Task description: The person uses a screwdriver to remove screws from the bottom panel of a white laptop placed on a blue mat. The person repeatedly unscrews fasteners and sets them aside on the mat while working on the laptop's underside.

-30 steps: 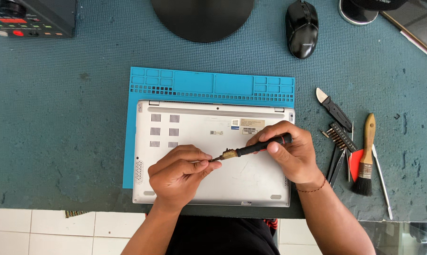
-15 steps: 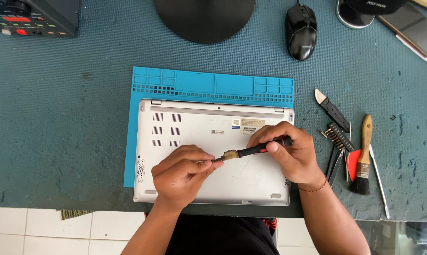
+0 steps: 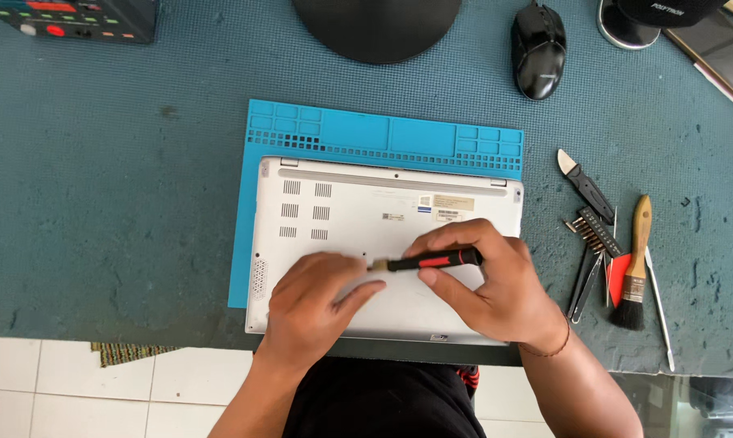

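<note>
We see a silver laptop (image 3: 358, 219) lying bottom-up on a blue mat (image 3: 383, 134) on the teal bench (image 3: 99, 203). Our right hand (image 3: 496, 288) closes its grip around a black and red screwdriver (image 3: 431, 261), held almost level, tip pointing left. Our left hand (image 3: 314, 304) rests on the laptop's base, its fingers meeting the tip of the screwdriver. To the right lie a wooden-handled brush (image 3: 634, 268), a row of bits (image 3: 592, 231), tweezers (image 3: 581, 284) and a small prying knife (image 3: 585, 186). Farther back sit a black mouse (image 3: 538, 49), a round dark stand base (image 3: 379, 28) and a device with coloured buttons (image 3: 75, 18).
</note>
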